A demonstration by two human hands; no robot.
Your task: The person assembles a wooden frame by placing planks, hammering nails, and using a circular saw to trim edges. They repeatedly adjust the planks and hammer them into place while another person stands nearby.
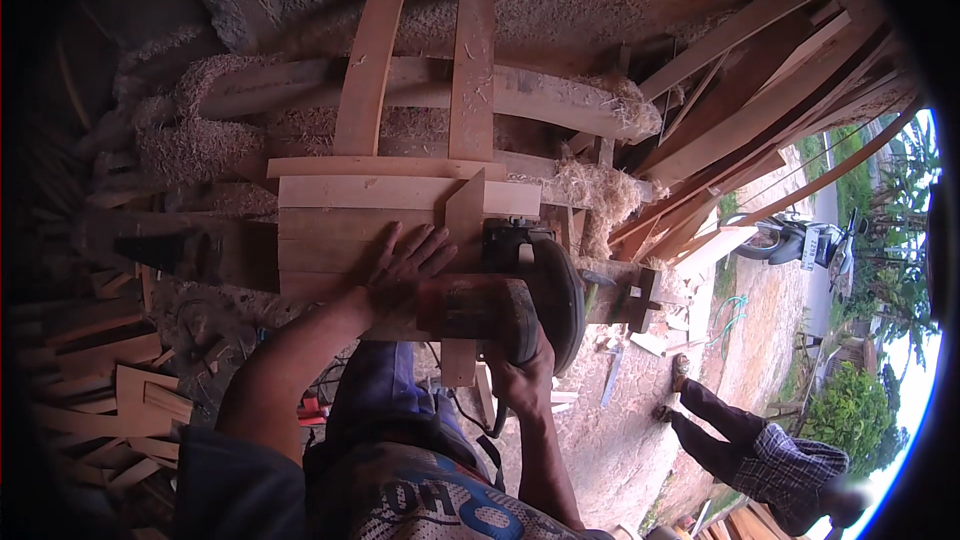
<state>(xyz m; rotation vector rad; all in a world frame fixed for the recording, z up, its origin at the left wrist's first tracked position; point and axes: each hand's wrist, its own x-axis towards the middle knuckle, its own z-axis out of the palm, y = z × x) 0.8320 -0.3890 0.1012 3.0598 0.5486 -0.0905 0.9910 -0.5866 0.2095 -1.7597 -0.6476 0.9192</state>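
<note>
Several pale boards lie edge to edge across the bench in front of me. A narrow wooden strip crosses them, and its lower end shows below the saw. My left hand rests flat on the boards, fingers spread, its fingertips close to the strip. With my right hand I grip the rear of a circular saw, which has a worn red body and a dark round guard. The saw stands at the boards' right ends, against the strip. Its blade is hidden.
Two loose planks lie across the beams behind the boards. Shavings heap on the bench. Offcuts pile up at lower left. Long timber leans at upper right. Another person and a motorcycle are at right.
</note>
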